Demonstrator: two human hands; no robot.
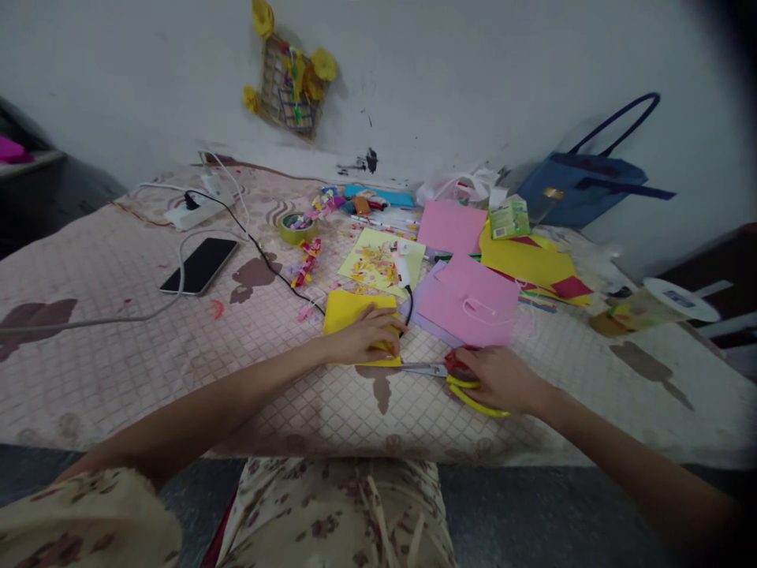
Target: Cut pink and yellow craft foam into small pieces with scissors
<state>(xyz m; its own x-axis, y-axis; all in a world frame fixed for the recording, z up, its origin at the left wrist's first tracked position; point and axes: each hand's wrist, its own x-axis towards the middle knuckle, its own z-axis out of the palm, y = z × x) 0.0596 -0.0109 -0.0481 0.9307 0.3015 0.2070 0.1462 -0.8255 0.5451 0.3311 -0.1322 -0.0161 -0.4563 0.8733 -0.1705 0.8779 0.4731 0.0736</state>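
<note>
1. The right hand is clamped on the scissors, around smooth red and yellow handles; their grey metal blades point left, by the near right corner of the yellow paper.
2. That paper lies flat at the table's near middle, bright, matte and roughly square; the left hand rests on it, fingers apart and slightly bent.
3. Just right, pink sheets overlap, with a thin pale string on top.
4. Farther off, a white glue gun lies on a flecked, pale-yellow card.
5. Beneath, the tablecloth shows a diamond lattice.
</note>
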